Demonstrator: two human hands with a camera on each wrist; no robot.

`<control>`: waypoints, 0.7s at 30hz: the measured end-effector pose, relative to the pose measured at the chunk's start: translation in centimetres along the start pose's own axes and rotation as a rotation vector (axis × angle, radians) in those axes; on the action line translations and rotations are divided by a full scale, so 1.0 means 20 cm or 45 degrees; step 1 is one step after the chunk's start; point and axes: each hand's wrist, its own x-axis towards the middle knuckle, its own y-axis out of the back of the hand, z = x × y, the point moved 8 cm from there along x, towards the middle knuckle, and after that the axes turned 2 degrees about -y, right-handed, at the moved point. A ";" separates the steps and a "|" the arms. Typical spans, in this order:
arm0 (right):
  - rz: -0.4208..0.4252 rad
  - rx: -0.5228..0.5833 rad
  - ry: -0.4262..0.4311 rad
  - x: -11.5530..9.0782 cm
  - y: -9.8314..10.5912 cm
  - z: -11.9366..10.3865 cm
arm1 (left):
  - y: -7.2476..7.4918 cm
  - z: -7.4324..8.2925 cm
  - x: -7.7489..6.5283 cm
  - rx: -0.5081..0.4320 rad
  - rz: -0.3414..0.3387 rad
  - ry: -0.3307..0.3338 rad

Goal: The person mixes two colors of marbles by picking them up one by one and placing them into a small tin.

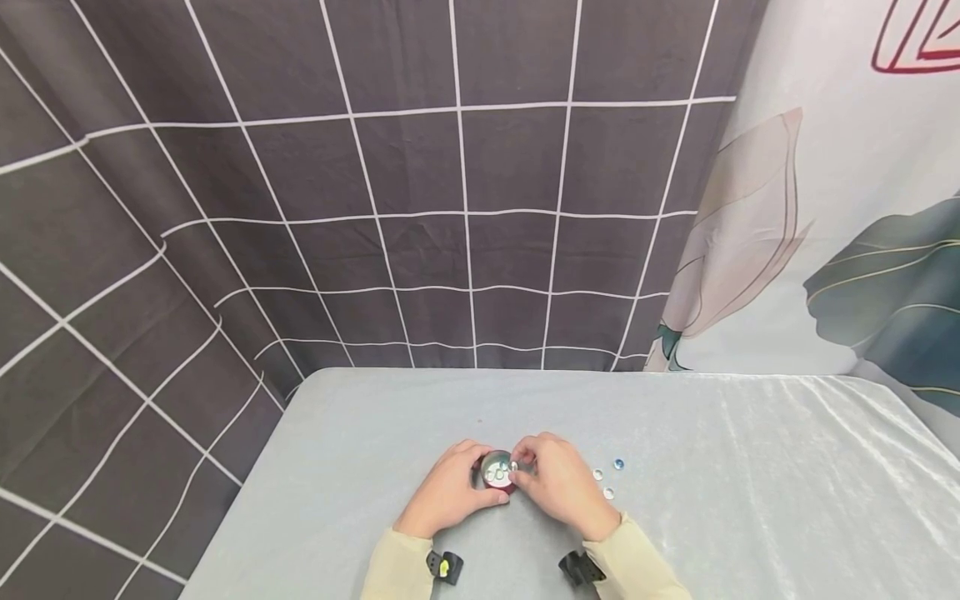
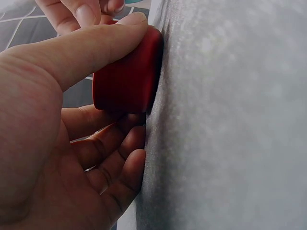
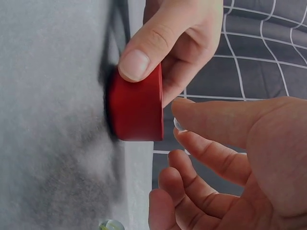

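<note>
A small round red tin [image 2: 125,84], open at the top and silvery inside, stands on the cloth-covered table. My left hand [image 1: 448,492] grips its side, thumb at the near wall and fingers around the far side. Several clear glass gems [image 1: 499,476] lie in the tin. Between thumb and index finger, my right hand [image 1: 561,485] pinches a clear glass gem [image 3: 178,124] beside the tin's rim. The other right fingers are loosely bent.
Right of my right hand lie a blue gem [image 1: 618,464] and two clear gems, one farther back [image 1: 597,474] and one nearer [image 1: 609,493]. Pale grey cloth covers the table [image 1: 360,433]. A dark gridded curtain [image 1: 420,250] hangs behind it.
</note>
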 end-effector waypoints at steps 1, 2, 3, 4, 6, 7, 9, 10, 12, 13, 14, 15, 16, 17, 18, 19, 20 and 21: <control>-0.002 -0.001 0.001 0.00 0.00 0.00 | 0.00 0.00 0.00 0.000 0.000 -0.002; -0.005 -0.002 0.001 0.00 0.00 0.00 | 0.00 0.00 0.00 0.001 0.000 -0.004; -0.006 -0.003 0.000 0.00 -0.01 0.00 | 0.00 0.00 0.00 0.000 -0.001 -0.004; -0.009 -0.003 -0.002 0.00 -0.01 0.00 | 0.00 0.00 0.00 0.000 -0.002 -0.004; -0.012 -0.001 -0.008 0.01 -0.02 0.01 | 0.00 0.01 0.00 0.001 -0.004 -0.004; -0.014 0.000 -0.011 0.01 -0.02 0.01 | 0.00 0.01 0.00 0.002 -0.005 -0.003; -0.018 0.002 -0.019 0.01 -0.03 0.02 | 0.00 0.01 0.00 0.001 -0.006 -0.002; -0.021 0.002 -0.023 0.01 -0.03 0.02 | 0.00 0.01 0.00 0.002 -0.005 -0.003; -0.024 0.003 -0.032 0.01 -0.03 0.02 | 0.00 0.01 0.00 0.001 -0.004 -0.005; -0.026 0.003 -0.036 0.01 -0.04 0.02 | 0.00 0.01 0.00 0.001 -0.003 -0.006; -0.027 0.003 -0.039 0.01 -0.04 0.02 | 0.00 0.01 0.00 0.001 -0.003 -0.007; -0.028 0.003 -0.040 0.01 -0.04 0.02 | 0.00 0.01 0.00 0.002 -0.002 -0.008; -0.027 0.002 -0.039 0.01 -0.04 0.02 | 0.00 0.01 0.00 0.001 -0.002 -0.009; -0.027 0.003 -0.039 0.01 -0.04 0.02 | 0.00 0.01 0.00 0.002 -0.002 -0.009; -0.026 0.003 -0.039 0.01 -0.04 0.02 | 0.00 0.01 0.00 0.002 -0.001 -0.009; -0.025 0.003 -0.038 0.01 -0.04 0.02 | 0.00 0.01 0.00 0.003 -0.001 -0.009; -0.026 0.002 -0.038 0.01 -0.04 0.01 | 0.00 0.01 0.00 0.003 -0.001 -0.010; -0.027 0.003 -0.039 0.01 -0.04 0.01 | 0.00 0.01 0.00 0.004 -0.001 -0.010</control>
